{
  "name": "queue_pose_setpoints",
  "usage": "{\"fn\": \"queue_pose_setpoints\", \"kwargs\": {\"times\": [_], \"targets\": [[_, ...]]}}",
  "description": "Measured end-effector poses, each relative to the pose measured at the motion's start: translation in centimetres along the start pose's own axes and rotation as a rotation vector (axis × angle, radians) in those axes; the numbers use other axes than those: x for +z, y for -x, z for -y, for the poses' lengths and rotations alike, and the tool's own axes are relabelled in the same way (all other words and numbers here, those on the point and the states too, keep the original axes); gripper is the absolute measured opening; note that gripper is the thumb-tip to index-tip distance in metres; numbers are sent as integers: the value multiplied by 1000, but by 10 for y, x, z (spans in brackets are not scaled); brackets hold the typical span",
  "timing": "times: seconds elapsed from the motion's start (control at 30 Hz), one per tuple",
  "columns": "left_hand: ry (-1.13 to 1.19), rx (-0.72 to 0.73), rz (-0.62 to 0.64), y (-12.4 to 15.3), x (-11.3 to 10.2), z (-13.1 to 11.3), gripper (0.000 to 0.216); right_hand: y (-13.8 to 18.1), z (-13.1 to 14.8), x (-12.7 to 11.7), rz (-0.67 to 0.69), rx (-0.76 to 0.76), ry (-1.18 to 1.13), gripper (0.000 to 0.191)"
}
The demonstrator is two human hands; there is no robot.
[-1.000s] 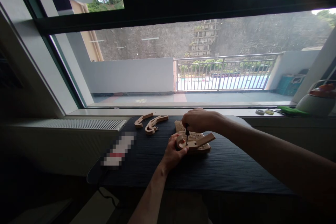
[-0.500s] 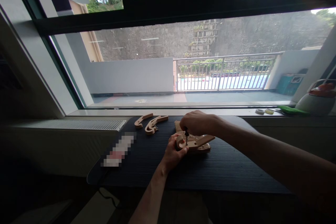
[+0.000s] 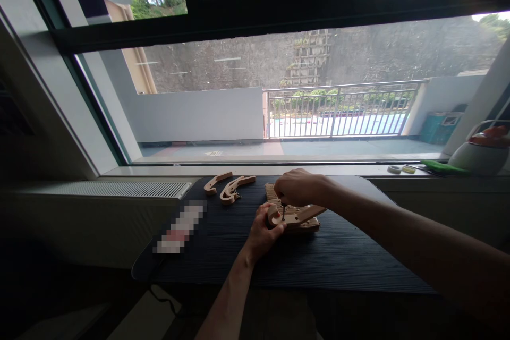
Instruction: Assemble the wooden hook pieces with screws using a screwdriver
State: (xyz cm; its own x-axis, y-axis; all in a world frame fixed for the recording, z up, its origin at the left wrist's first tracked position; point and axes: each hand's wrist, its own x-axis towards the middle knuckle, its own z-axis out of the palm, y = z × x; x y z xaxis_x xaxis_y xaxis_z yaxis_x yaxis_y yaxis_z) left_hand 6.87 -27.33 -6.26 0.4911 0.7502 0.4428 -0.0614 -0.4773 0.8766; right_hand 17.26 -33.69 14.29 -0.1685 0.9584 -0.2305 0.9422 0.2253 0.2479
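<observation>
Holding slim dark-shafted driver (image 3: 283,210) upright in closed right hand (image 3: 297,187), above pale hook-shaped wooden piece (image 3: 291,219), gripped at curled end by left hand (image 3: 263,230), extending lengthwise rightward from there.

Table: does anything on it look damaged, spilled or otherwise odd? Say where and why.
The block under the held hook looks ragged and ridged against the hook's smooth wood. A pixelated patch hides part of the table at left. No spill shows.

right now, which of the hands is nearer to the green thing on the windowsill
Right. The right hand, on the slim tool, is left of the green thing; the left hand, at the wooden piece, is farther left.
</observation>
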Motion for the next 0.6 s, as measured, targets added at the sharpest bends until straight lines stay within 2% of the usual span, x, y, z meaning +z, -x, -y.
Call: {"fn": "queue_pose_setpoints", "kwargs": {"times": [0.2,0.37,0.6], "targets": [[-32,15,-4,0,0,2,26,7,2,-7,-5,-8,4,31],[-15,22,-12,0,1,2,26,11,1,-8,-36,-24,18,20],[-31,9,3,1,0,-3,19,6,-8,-1,-53,0,3,24]]}}
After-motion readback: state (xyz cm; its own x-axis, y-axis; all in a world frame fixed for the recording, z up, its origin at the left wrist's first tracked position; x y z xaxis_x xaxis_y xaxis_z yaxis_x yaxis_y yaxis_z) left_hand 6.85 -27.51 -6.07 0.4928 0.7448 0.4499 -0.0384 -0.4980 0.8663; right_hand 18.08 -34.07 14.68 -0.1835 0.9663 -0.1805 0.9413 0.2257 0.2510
